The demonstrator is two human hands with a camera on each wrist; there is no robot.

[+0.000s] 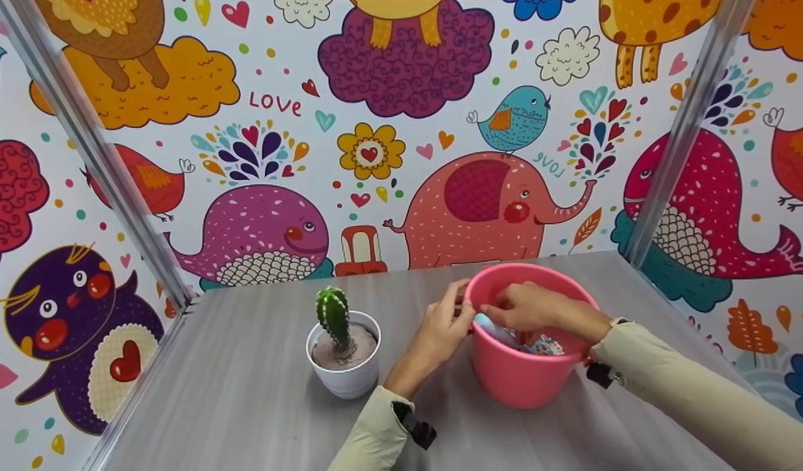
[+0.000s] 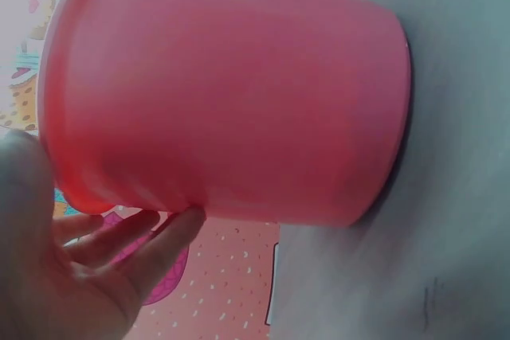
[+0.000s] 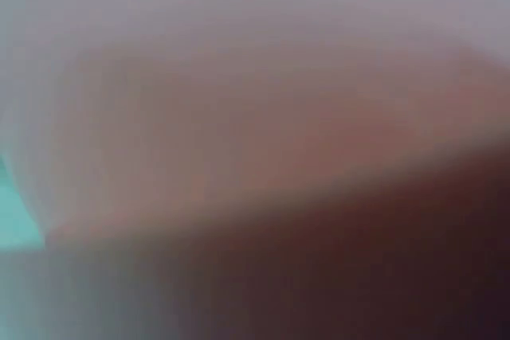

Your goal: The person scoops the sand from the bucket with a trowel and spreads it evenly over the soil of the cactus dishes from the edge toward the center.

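Observation:
A pink bucket (image 1: 525, 379) stands upright on the table. My left hand (image 1: 437, 330) holds it at the left rim; in the left wrist view the fingers (image 2: 171, 244) touch the outer wall. Over the opening, my right hand (image 1: 532, 307) reaches down inside with bent fingers. Just below those fingers lies a smooth grey-blue object with a light blue end (image 1: 496, 330), its kind unclear. Small multicoloured bits (image 1: 548, 345) show deeper in the bucket. The right fingertips are partly hidden, and the right wrist view is too blurred to show any hold.
Left of the bucket stands a white pot (image 1: 345, 383) with a green cactus (image 1: 334, 317) in pale soil. The grey table (image 1: 244, 392) meets walls (image 1: 277, 150) printed with cartoon animals. Metal posts (image 1: 107, 157) frame the corners.

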